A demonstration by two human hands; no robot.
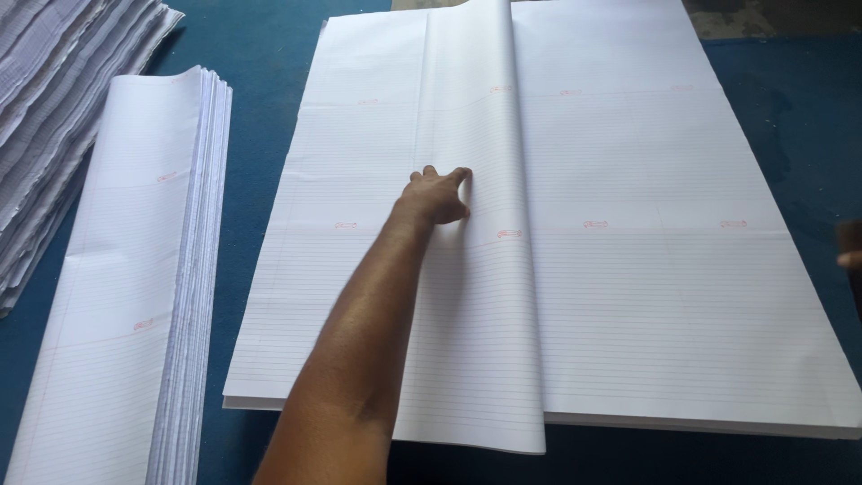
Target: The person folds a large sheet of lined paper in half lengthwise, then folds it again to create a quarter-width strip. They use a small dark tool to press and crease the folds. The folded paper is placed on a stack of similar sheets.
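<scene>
A large stack of white ruled paper sheets (646, 296) lies flat on a blue surface. Its top sheet (485, 359) is doubled over into a long narrow strip down the middle, with a rounded fold along its right side. My left hand (437, 196) rests palm down on this strip near its left edge, pressing it, with the arm reaching in from the bottom. Only a sliver of my right hand (849, 260) shows at the right border, beside the stack's right edge; its fingers are cut off by the frame.
A pile of folded ruled sheets (135, 296) lies to the left of the big stack. Another thick heap of paper (54, 117) fills the top left corner. The blue table cover (260, 81) shows between the piles and at the far right.
</scene>
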